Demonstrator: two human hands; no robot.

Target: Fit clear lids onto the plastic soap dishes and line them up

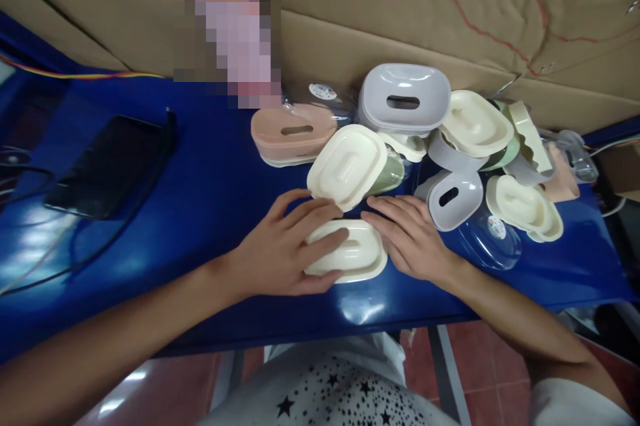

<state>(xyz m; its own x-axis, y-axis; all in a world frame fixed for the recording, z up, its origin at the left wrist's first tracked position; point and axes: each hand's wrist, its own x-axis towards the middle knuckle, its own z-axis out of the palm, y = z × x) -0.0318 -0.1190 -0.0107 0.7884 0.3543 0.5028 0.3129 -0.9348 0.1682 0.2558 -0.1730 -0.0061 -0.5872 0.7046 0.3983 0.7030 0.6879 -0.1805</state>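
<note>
A cream oval plastic lid or dish [361, 254] lies flat on the blue table [210, 193] near its front edge. My left hand [285, 246] rests on its left half with the fingers stretched over the top. Along its right edge lies my right hand [406, 234], fingers flat and together, touching the rim. Just behind them a second cream lid [345, 165] leans tilted on a green box [393, 173].
A heap of plastic boxes and lids fills the right half: a pink box [293, 133], a grey box [404, 98], cream lids [473, 123], a small grey lid [453, 198], a clear lid [493, 239]. A black phone [107, 165] with cables lies left. Cardboard stands behind.
</note>
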